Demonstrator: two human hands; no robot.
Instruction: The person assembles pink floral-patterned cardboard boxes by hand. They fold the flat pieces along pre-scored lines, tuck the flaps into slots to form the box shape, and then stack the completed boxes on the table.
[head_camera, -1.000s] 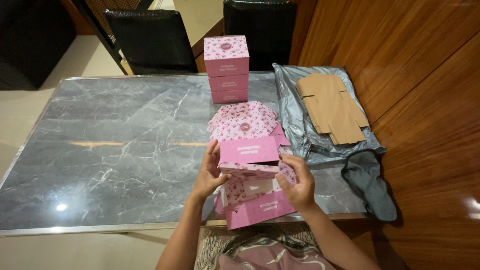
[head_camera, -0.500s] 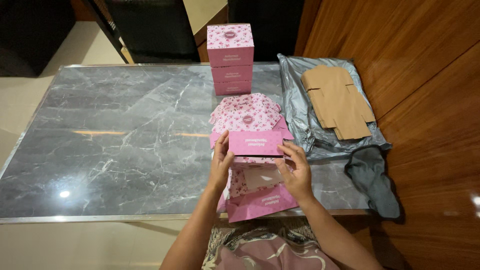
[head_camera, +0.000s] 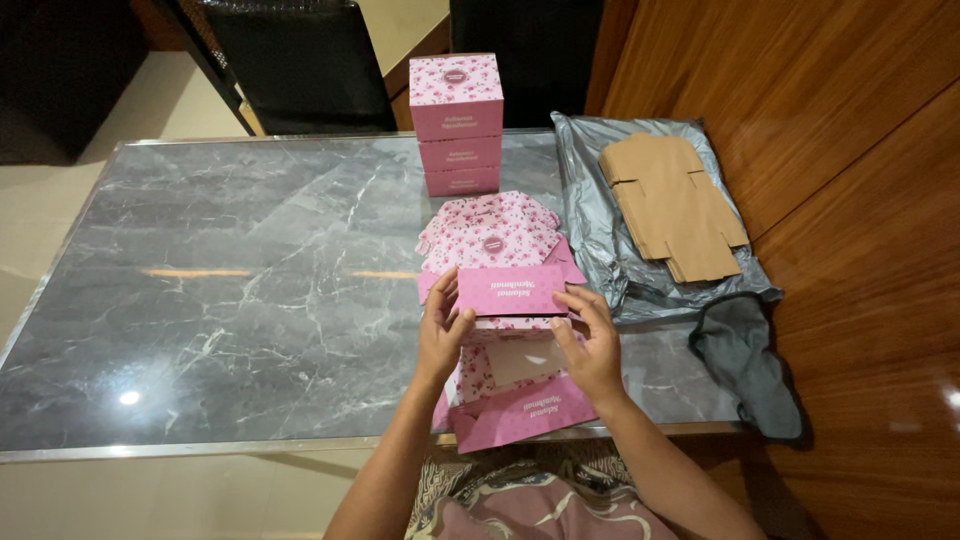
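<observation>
The left hand and right hand pinch the two ends of a half-folded pink floral carton at the near edge of the grey marble table, fingers curled over its plain pink front panel. The carton's walls stand up but its lid flap lies open toward the person, so it looks part-way formed. Three finished pink boxes sit stacked at the far edge; a pile of flat floral blanks waits just behind the hands. To the right, brown cardboard blanks rest on a crinkled grey plastic mailer bag, beside a dark cloth. The card is thin, matte, crisply creased.
</observation>
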